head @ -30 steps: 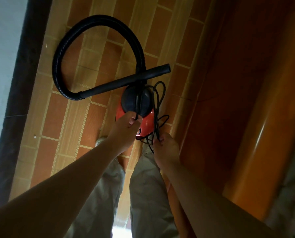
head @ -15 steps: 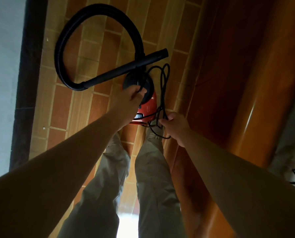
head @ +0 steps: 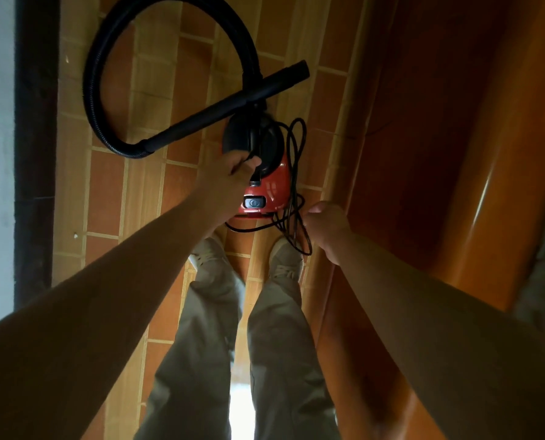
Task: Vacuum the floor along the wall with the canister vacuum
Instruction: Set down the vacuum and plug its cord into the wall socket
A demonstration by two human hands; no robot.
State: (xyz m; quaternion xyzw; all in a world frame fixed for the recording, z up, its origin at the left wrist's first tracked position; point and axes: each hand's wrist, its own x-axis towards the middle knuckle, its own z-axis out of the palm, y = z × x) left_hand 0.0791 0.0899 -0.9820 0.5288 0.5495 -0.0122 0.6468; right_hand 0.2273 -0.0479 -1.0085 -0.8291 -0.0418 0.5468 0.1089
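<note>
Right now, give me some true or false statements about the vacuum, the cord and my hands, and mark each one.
1. The left hand grips the handle on top of the red vacuum. True.
2. The right hand holds nothing. False: its fingers are curled round loops of the black cord.
3. The hose bends in a wide loop over the tiles. True.
4. The wand lies against the dark skirting. False: it crosses above the vacuum, apart from the skirting.
5. The person is barefoot. False: light shoes show.
</note>
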